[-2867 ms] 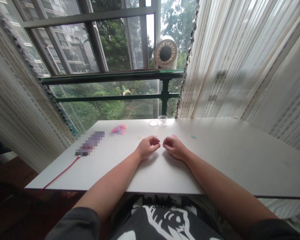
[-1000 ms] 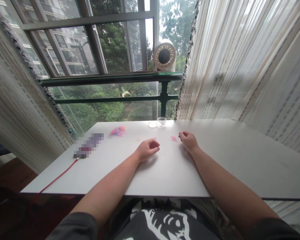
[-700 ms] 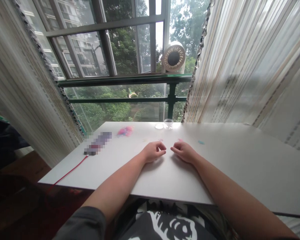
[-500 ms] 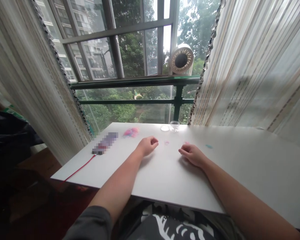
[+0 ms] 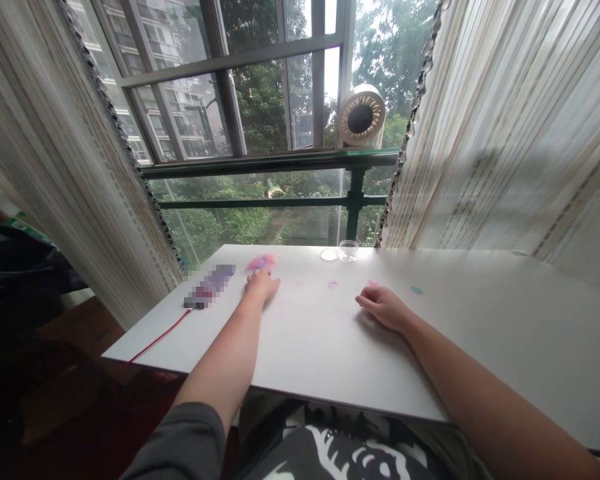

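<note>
My left hand (image 5: 261, 285) reaches to the near edge of a loose pile of small pink, purple and orange bands (image 5: 263, 261). Its fingers extend toward the pile, with the thumb apart; the fingertips are partly hidden. My right hand (image 5: 383, 307) rests on the white table (image 5: 330, 353), fingers curled in and thumb against them, with nothing visible in it. Just behind it lies a small pink cluster (image 5: 373, 285). Between the hands are a pale yellowish piece (image 5: 299, 283) and a pinkish-purple ring-like piece (image 5: 333, 283). Farther right sits a teal piece (image 5: 417, 290).
A clear round tub (image 5: 349, 251) and its flat lid (image 5: 329, 255) stand at the table's back edge. On the left lies a blurred-out device (image 5: 210, 287) with a red cable (image 5: 160, 335). A white fan (image 5: 363, 119) stands above the green railing (image 5: 275, 163).
My left hand has moved left from the middle of the table to the colourful pile, and its fingers have unfolded. A pale yellowish piece now shows where it was. My right hand stays put.
</note>
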`<state>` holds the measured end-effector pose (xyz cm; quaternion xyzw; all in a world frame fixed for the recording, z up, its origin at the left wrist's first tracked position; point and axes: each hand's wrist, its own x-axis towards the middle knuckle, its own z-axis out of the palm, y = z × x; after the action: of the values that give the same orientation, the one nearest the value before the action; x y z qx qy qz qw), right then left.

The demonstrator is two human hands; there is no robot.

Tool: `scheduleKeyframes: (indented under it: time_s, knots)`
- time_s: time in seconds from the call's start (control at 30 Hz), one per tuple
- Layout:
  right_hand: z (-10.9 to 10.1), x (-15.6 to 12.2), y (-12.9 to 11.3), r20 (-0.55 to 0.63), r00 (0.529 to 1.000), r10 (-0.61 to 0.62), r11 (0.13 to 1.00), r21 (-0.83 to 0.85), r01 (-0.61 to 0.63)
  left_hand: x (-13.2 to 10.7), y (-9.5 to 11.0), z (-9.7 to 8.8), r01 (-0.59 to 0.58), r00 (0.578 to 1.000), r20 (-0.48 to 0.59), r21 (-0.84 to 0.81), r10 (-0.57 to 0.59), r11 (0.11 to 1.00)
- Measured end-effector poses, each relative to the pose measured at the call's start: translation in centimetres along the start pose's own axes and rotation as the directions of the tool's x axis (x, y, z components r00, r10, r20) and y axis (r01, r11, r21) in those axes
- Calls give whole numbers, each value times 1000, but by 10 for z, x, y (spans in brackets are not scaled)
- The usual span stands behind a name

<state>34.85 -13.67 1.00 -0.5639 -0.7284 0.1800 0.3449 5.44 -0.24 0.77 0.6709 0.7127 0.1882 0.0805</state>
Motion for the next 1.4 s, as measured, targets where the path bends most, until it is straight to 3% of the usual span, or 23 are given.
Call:
scheduleKeyframes:
  time_s: [0.23,0.33,0.43,0.57,0.7,0.77,0.97,1.2,1.4]
  knots:
    - [1,1,4,15,1000,5,1000,-25,-5,1,1,-4,-19,1000,-13,-69,19,997]
    - [1,0,3,6,1000,12,1000,-18,-12,-3,6,-9,-70,997,-54,-280,57,957]
    - [1,-1,2,8,1000,13,999,-30,-13,-13,18,-10,-225,973,-87,-556,213,800]
    - [0,-3,-2,-14,1000,-3,1000,-29,2,-38,44,-3,-309,871,-3,-781,491,543]
    - [3,-6,-7,-18,999,-29,996,83,30,-67,66,4,-276,738,118,-846,665,457]
    - [5,-7,-10,-3,999,-46,987,152,46,-77,73,6,-280,701,133,-852,701,442]
    - [11,-8,-17,64,995,-76,970,235,59,-89,77,9,-312,659,159,-832,735,459]
    - [14,-8,-19,29,997,-69,970,233,61,-92,79,7,-408,676,111,-767,729,496]
    - [18,-9,-27,27,996,-80,967,243,71,-93,81,13,-482,666,83,-710,742,512]
